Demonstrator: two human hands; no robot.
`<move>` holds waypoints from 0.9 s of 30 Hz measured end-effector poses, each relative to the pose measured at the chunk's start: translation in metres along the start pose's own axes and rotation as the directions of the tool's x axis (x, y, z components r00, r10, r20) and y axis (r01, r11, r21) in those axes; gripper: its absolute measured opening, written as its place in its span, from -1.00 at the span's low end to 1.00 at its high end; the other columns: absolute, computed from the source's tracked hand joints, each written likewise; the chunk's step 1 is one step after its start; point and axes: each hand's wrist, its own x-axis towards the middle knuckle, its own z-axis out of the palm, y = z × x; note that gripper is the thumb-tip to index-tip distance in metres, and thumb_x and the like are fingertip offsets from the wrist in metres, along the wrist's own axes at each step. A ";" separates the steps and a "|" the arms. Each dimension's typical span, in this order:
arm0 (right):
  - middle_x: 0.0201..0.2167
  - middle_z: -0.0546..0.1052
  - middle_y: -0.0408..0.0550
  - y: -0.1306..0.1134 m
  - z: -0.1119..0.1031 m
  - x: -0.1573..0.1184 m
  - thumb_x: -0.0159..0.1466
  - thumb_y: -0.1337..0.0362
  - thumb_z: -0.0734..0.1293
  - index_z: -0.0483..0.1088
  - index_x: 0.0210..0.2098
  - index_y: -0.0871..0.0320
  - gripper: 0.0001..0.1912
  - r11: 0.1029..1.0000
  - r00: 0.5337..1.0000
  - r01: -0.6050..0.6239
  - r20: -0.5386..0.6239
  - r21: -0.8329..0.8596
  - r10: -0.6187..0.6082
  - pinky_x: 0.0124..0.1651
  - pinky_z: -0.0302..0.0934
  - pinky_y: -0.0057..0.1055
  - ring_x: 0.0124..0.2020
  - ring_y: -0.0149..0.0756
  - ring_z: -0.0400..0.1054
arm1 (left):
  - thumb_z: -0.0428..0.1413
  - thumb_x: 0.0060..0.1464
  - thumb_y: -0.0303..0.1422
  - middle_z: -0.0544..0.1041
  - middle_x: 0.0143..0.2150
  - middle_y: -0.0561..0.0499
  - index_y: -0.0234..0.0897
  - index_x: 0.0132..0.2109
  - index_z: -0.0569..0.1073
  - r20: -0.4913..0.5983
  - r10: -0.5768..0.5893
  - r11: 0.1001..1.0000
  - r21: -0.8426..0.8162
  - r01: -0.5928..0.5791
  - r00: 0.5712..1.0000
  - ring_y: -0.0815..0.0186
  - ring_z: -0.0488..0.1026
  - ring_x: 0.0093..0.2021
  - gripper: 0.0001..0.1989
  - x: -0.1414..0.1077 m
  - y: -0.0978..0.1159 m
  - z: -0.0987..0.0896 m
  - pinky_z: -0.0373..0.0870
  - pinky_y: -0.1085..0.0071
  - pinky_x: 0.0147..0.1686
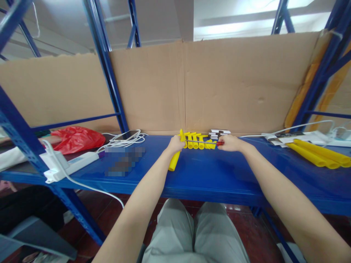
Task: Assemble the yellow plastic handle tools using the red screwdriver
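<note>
My left hand (176, 144) is closed around a yellow plastic tube (173, 161) with a yellow piece at its top end, held tilted over the blue shelf. My right hand (229, 143) grips the red handle of a screwdriver (203, 141). Its long metal shaft runs leftward to the upper part of the tube; whether the tip touches a screw is too small to tell. Behind the shaft lie several yellow tube assemblies (193, 143) in a row, with small loose yellow pieces (210, 144) at their right.
The blue shelf (208, 179) has a cardboard panel (233, 87) behind it. More yellow tubes (312, 155) lie at the right. On the left are a power strip (79, 162), coiled white cables (131, 140) and a red plastic bag (79, 139) near another person's arm. Blue posts (109, 80) flank the space.
</note>
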 end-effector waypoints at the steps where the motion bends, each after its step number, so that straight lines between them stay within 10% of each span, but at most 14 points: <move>1: -0.43 0.55 -0.02 -0.001 -0.001 -0.001 0.10 0.27 0.26 0.47 -0.44 0.18 -0.84 1.000 1.000 -0.006 0.005 -0.020 0.006 -0.43 0.08 -0.47 -0.43 -0.30 0.38 | 0.01 -0.03 -0.62 0.54 -0.50 -0.04 -0.48 -0.22 0.52 -0.002 0.003 1.000 0.002 -0.003 1.000 0.40 0.42 -0.58 -0.76 0.000 0.000 0.000 0.23 0.60 -0.60; 27: -0.48 0.52 -0.03 -0.003 -0.004 -0.003 0.07 0.31 0.25 0.40 -0.51 0.18 -0.90 0.999 1.000 0.005 0.018 -0.033 -0.005 -0.44 0.03 -0.47 -0.46 -0.34 0.33 | 0.02 -0.03 -0.61 0.51 -0.55 -0.01 -0.46 -0.27 0.51 0.001 0.011 1.000 -0.028 -0.011 1.000 0.43 0.38 -0.62 -0.80 0.002 -0.002 0.002 0.22 0.60 -0.61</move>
